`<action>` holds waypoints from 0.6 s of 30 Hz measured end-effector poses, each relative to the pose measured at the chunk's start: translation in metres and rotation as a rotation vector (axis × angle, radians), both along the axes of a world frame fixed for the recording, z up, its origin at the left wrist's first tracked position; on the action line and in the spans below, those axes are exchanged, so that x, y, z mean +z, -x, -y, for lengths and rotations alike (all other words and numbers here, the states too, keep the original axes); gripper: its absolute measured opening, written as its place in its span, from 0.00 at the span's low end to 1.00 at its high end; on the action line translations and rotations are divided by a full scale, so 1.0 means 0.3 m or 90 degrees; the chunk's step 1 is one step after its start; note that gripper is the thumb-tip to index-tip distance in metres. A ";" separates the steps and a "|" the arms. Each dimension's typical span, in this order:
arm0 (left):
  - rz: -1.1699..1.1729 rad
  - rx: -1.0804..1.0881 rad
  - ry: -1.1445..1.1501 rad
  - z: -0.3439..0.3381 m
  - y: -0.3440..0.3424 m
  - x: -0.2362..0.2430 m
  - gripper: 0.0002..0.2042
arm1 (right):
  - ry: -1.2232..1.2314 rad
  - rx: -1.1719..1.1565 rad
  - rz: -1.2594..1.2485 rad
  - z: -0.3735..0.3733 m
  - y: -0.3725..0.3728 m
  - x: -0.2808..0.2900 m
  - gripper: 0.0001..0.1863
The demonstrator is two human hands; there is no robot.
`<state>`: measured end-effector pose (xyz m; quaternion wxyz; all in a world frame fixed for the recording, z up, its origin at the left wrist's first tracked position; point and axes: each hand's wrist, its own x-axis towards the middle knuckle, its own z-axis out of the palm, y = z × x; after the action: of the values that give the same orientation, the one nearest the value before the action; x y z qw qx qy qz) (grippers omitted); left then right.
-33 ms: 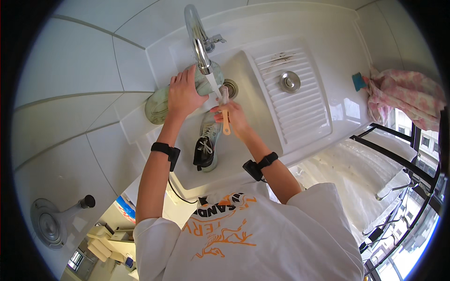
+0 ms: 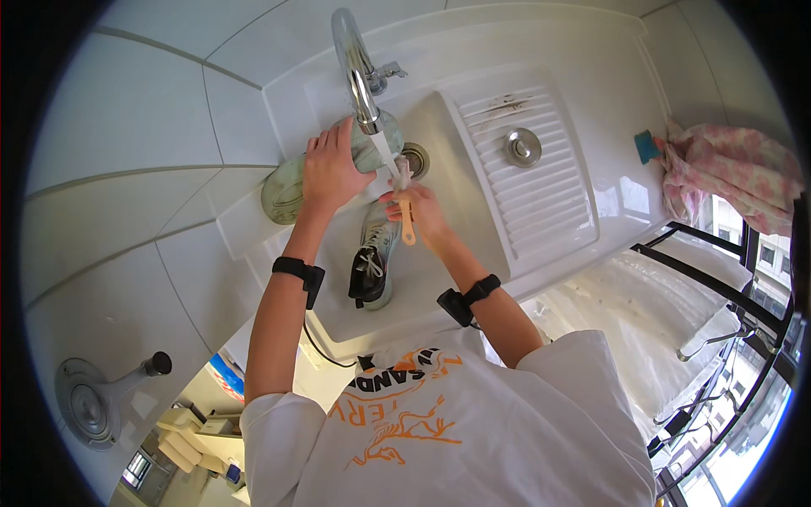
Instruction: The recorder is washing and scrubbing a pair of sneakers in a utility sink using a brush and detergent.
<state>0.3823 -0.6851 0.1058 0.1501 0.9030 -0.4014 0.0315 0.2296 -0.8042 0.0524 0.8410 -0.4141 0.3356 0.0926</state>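
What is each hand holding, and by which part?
Left hand: a long pale-green shoe, across its middle. Right hand: a slim tan-handled brush, by the handle near its head.

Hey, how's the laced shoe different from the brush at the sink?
The shoe rests in the basin, while the brush is in the right hand. The shoe is bulkier than the brush. The shoe shows black and pale parts; the brush has a peach-orange handle. Both run lengthwise away from the person.
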 end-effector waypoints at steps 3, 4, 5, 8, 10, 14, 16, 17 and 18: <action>-0.003 0.007 -0.014 -0.005 0.004 0.003 0.42 | 0.018 0.005 0.005 -0.025 0.006 -0.089 0.18; -0.008 0.011 -0.021 -0.004 0.004 0.005 0.43 | 0.020 0.003 0.011 -0.028 0.003 -0.096 0.18; -0.012 0.014 -0.028 -0.003 0.004 0.005 0.43 | 0.019 0.002 0.011 -0.027 0.004 -0.101 0.18; -0.032 0.015 -0.034 -0.004 0.003 0.004 0.44 | 0.027 -0.011 0.003 -0.019 0.002 -0.092 0.19; -0.035 0.017 -0.037 -0.005 0.000 0.002 0.44 | 0.030 -0.006 -0.013 -0.015 0.000 -0.079 0.22; -0.037 0.020 -0.043 -0.005 -0.001 0.006 0.45 | 0.034 -0.006 -0.005 -0.012 -0.003 -0.104 0.23; -0.036 0.019 -0.043 -0.004 0.001 0.011 0.45 | 0.056 -0.016 0.049 -0.013 -0.001 -0.119 0.23; -0.035 0.015 -0.042 -0.004 0.001 0.013 0.45 | 0.056 -0.015 0.049 -0.014 0.000 -0.139 0.23; -0.035 0.016 -0.042 -0.004 0.001 0.014 0.45 | 0.051 -0.013 0.061 -0.014 0.000 -0.160 0.23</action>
<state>0.3818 -0.6839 0.1100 0.1309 0.9130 -0.3864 -0.0043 0.2297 -0.7999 0.0044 0.8396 -0.4481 0.3028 0.0504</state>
